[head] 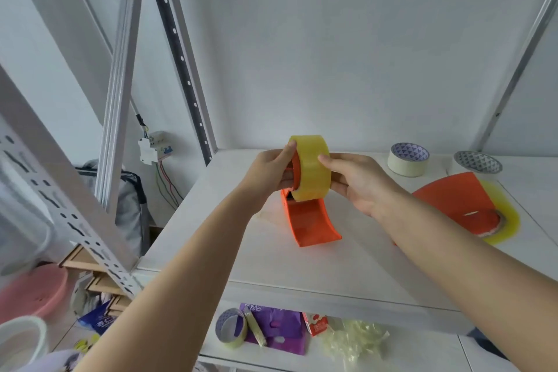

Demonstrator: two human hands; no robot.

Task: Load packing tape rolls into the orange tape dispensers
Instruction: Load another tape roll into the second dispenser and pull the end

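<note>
Both hands met over the white shelf (302,266). The left hand (270,174) and the right hand (359,181) gripped a yellow tape roll (312,167) from either side, fingers curled around its rim, holding it upright on the hub of an orange dispenser (311,220) standing on the shelf. A second dispenser (453,199), already holding yellow tape, lay on its side to the right. Behind it sat two pale rolls (408,159).

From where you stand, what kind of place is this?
Probably a storeroom or packing corner: white slotted metal shelving, tape rolls and orange dispensers on a shelf, and an exposed circuit breaker on the wall.
</note>
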